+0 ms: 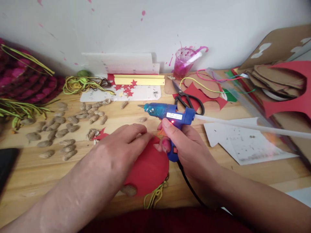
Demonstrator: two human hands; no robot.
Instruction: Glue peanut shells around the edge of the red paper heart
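Observation:
My right hand [184,142] is wrapped round the handle of a blue hot glue gun [160,110]. Its nozzle points left, a small red light glows on its side, and a white glue stick [243,124] runs out of its back. Just left of it, my left hand [121,145] is bent over a red paper disc [150,166] with its fingers closed together; the fingertips are hidden. Yellow-green strings [155,195] hang from the disc's lower edge, and a peanut [129,190] shows at its lower left.
Many peanuts [57,126] lie loose at the left. Behind are small red stars [127,89], a yellow folded strip [139,80], black-handled scissors [187,98] and a pink-stained cup [182,63]. Cardboard pieces [279,79] and red paper are at the right. The black cord [190,184] trails toward me.

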